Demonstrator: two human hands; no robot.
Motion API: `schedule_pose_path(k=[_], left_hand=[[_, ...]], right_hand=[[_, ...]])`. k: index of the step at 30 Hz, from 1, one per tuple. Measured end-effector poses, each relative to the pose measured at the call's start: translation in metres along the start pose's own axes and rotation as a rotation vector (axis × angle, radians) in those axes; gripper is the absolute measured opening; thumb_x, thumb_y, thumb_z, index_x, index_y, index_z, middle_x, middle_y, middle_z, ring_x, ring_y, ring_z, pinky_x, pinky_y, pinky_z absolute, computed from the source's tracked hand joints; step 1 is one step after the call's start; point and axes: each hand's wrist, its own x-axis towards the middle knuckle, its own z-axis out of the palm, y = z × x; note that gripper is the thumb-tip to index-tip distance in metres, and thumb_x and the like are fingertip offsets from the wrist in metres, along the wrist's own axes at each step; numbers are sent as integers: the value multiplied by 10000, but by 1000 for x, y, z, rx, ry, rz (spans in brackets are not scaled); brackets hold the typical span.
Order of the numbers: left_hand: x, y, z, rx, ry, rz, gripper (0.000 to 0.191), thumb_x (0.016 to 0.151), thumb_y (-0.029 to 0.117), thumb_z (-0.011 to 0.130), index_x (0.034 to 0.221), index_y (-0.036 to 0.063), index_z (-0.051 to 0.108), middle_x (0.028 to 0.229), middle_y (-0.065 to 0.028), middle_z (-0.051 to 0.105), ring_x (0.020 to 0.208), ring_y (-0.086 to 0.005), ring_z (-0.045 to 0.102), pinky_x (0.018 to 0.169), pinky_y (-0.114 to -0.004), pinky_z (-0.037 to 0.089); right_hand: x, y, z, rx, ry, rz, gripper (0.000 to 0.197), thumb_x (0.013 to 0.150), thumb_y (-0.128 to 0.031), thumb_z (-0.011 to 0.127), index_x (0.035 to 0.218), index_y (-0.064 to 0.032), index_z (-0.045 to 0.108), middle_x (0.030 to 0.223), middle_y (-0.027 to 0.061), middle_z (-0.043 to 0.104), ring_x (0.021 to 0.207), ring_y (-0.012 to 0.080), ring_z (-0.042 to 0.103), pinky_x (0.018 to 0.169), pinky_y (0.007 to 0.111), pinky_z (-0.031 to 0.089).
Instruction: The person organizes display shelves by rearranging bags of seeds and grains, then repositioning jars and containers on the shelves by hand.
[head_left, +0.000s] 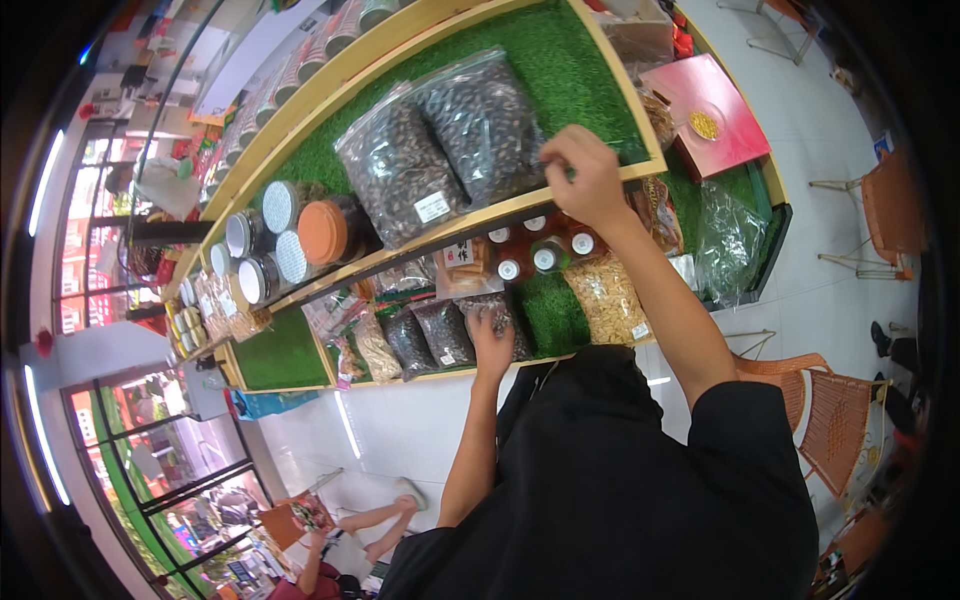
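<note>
My right hand (585, 176) is at the upper shelf's front rail, fingers curled beside the right edge of a clear zip bag of dark seeds or beans (480, 127). Whether the fingertips grip that bag is not plain. A second such bag (401, 165), bearing a white label, leans against it on the left. Lower down, my left hand (491, 341) lies over a bag of dark seeds (480, 304) on the lower shelf, fingers apart. More dark bags (442, 334) stand in a row to its left.
Lidded jars (322, 232) crowd the upper shelf's left end. Capped bottles (547, 255) and a bag of pale flakes (607, 292) sit on the lower shelf. A pink box (709, 112) is at the right. Woven chairs (836, 431) stand behind, and a person (337, 547) sits lower left.
</note>
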Motion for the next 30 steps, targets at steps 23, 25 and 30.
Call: schedule_pose_path(k=[23, 25, 30], left_hand=[[-35, -236, 20, -510, -538, -884, 648, 674, 316, 738, 1058, -103, 426, 846, -189, 619, 679, -269, 641, 566, -327, 508], [-39, -240, 2, -547, -536, -917, 585, 705, 307, 744, 1011, -108, 468, 774, -144, 610, 579, -202, 632, 460, -285, 494], [-11, -223, -32, -1065, -690, -911, 379, 796, 188, 660, 1035, -25, 457, 682, -87, 568, 524, -164, 589, 445, -257, 466]], right_hand=[[-367, -22, 196, 95, -871, 1632, 946, 750, -280, 739, 1449, -69, 139, 1253, 150, 496, 1077, 263, 524, 841, 393, 455], [-337, -56, 209, 96, -994, 1661, 947, 759, -328, 730, 1449, -67, 137, 1207, 141, 529, 1050, 270, 539, 821, 387, 462], [-318, -27, 189, 295, -934, 1886, 682, 843, -446, 616, 1372, -105, 351, 1198, 111, 551, 1046, 243, 546, 814, 384, 466]])
